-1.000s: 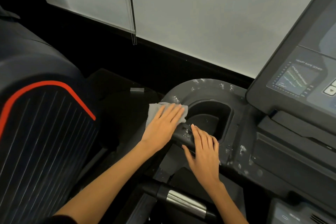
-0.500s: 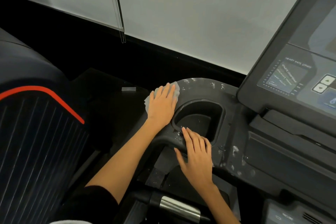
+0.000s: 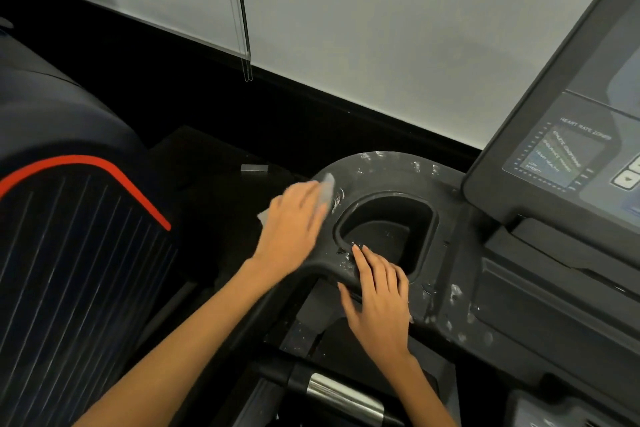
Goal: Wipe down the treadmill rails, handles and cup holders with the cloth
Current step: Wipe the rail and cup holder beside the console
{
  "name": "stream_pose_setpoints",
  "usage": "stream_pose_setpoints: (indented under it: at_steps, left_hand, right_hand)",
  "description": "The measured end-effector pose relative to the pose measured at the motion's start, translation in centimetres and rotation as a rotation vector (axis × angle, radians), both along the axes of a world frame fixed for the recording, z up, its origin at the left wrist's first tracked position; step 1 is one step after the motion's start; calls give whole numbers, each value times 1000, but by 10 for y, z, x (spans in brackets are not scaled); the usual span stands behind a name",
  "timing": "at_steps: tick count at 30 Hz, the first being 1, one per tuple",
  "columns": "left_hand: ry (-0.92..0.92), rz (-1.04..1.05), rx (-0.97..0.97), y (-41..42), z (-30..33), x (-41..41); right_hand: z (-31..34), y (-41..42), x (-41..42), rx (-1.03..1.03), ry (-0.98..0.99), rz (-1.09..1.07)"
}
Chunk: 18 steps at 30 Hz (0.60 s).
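Left hand (image 3: 294, 229), motion-blurred, presses flat on the grey cloth (image 3: 327, 189) at the cup holder's (image 3: 388, 232) left rim; cloth mostly hidden beneath it. Right hand (image 3: 377, 298), fingers extended, rests on the near rim. Console (image 3: 568, 149) cut off at right.

We see the dark treadmill top (image 3: 398, 173) with a deep cup holder (image 3: 388, 236) sunk into it. White spots sit on its rim. A grey cloth (image 3: 327, 189) lies on the left edge under our left hand (image 3: 294, 229). Our right hand (image 3: 379, 295) lies flat on the near rim
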<state>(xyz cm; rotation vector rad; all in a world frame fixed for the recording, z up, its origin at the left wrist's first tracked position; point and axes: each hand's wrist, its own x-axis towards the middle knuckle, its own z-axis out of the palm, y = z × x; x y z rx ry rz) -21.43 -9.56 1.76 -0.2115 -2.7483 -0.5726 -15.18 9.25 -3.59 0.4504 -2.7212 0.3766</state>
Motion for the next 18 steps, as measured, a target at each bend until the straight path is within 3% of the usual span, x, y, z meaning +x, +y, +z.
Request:
stream_pose_setpoints:
  at_steps: [2,4,13,18]
  left_hand:
    - [-74,-86,-361,13,-15,1]
    - [-133,-137,-504,13,-23,-6]
    - [-194,-218,-452,25,-10,-57]
    - [-245,19,-382,32,-14,-70]
  right_hand:
    - [0,1,0,0,6,5]
    - [-1,1,0,-2,10,8]
    - [-1,0,0,7,31,-4]
    - [0,1,0,31,20,0]
